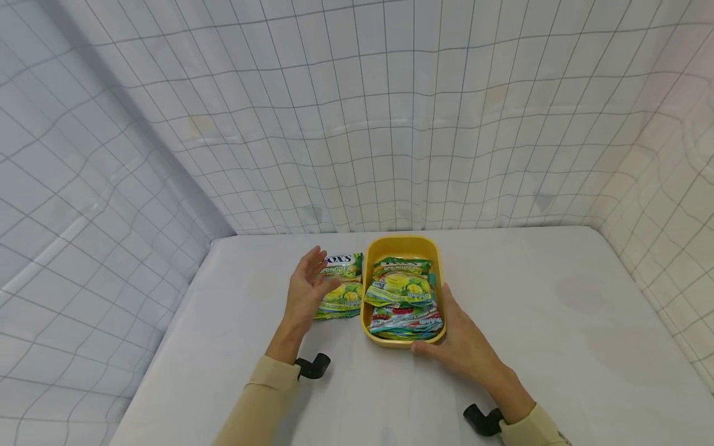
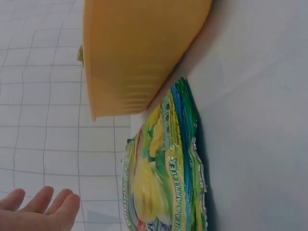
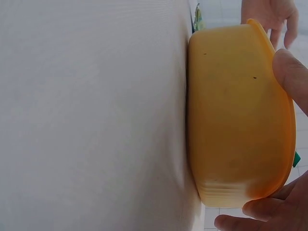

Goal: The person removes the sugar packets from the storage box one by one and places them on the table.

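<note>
A yellow plastic tub (image 1: 404, 242) stands on the table with several candy bags in it. On top lies a green-and-yellow Fox's bag (image 1: 400, 288), and below it a red-and-teal bag (image 1: 404, 319). My right hand (image 1: 471, 347) grips the tub at its near right corner, with the thumb on the near rim and the fingers along the right side. To the left of the tub lies a stack of green Fox's Spring Tea bags (image 1: 344, 288), several deep in the left wrist view. Above its left edge hovers my left hand (image 1: 304, 288), fingers spread and holding nothing.
A white cloth covers the table (image 1: 558, 310). Behind it and at both sides hang white curtains (image 1: 390, 124) with a dark grid pattern. Both wrists carry a black camera mount (image 1: 313, 366).
</note>
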`<state>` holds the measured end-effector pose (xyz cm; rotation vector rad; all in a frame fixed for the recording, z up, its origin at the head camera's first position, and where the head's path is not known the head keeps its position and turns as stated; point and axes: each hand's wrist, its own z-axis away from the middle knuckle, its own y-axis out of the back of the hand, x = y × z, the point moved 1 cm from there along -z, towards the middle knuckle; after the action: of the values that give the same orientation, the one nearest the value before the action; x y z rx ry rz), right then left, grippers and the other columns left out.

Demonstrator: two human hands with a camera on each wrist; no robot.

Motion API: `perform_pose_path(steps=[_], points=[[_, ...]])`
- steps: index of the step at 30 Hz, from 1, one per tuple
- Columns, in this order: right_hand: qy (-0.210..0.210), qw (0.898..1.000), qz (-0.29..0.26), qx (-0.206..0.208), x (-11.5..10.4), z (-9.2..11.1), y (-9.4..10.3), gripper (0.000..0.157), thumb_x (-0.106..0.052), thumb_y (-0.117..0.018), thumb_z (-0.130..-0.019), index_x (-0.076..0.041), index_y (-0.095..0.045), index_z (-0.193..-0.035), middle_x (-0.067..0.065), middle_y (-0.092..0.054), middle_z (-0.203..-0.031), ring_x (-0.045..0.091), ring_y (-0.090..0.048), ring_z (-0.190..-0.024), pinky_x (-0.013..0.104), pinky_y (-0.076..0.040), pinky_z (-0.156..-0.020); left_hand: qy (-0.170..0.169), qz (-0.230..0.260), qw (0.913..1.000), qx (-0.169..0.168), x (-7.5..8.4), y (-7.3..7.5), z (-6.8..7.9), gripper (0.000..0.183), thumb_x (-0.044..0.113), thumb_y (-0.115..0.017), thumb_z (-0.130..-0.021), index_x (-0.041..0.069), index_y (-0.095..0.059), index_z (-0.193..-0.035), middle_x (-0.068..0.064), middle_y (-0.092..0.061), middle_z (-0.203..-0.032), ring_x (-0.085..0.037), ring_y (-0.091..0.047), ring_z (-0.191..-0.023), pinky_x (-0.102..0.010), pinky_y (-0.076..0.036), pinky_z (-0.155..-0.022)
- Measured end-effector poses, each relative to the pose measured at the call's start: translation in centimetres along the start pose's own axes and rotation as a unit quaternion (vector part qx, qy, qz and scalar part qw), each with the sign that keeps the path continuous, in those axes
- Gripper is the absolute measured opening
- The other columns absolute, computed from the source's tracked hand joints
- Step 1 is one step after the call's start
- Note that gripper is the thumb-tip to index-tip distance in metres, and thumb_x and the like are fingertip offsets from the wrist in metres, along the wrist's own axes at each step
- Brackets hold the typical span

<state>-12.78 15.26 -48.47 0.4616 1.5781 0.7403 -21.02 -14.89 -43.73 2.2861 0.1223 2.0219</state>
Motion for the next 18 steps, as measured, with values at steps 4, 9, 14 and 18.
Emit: perform_pose_path(steps=[4,9,14,18], points=[[-0.002,1.000,0.001,-0.002,0.0,0.0,0.0,0.135,-0.071,-0.077,-0.076,-0.005,0.002,-0.163,0.018,-0.010,-0.168,0.040,-0.020,-0.151,0.058,-0.027,-0.117,-0.012,0.017,0.9994,-0.026,0.7,-0.7,-0.1,0.085,0.001,-0.076,-0.088,0.004,-0.029,-0.159,-0.016,-0.036,-0.160,-0.034,-0.035,-0.146,-0.048,-0.029,-0.119],[0.001,1.000,0.000,-0.002,0.1,0.1,0.0,0.135,-0.072,-0.076,-0.076,-0.003,0.002,-0.163,0.019,-0.009,-0.168,0.040,-0.020,-0.151,0.058,-0.027,-0.117,-0.026,0.024,0.9977,-0.058,1.5,-1.6,-0.2,0.086,0.001,-0.075,-0.089,0.004,-0.026,-0.160,-0.015,-0.033,-0.161,-0.035,-0.032,-0.147,-0.045,-0.028,-0.119],[0.012,1.000,-0.006,0.002,0.1,0.0,0.0,0.133,-0.070,-0.076,-0.078,-0.003,0.002,-0.163,0.018,-0.008,-0.169,0.040,-0.018,-0.151,0.058,-0.025,-0.117,-0.024,0.022,0.9969,-0.072,2.3,-2.7,-0.4,0.089,0.006,-0.076,-0.089,0.008,-0.024,-0.161,-0.011,-0.033,-0.162,-0.032,-0.033,-0.147,-0.042,-0.028,-0.119],[0.009,1.000,-0.011,-0.001,0.1,0.0,0.0,0.133,-0.069,-0.077,-0.078,-0.005,0.002,-0.163,0.017,-0.008,-0.169,0.039,-0.018,-0.152,0.058,-0.025,-0.117,-0.011,0.038,0.9951,-0.091,2.8,-3.6,-0.6,0.092,0.007,-0.076,-0.089,0.010,-0.021,-0.162,-0.010,-0.029,-0.164,-0.033,-0.030,-0.149,-0.042,-0.028,-0.120]])
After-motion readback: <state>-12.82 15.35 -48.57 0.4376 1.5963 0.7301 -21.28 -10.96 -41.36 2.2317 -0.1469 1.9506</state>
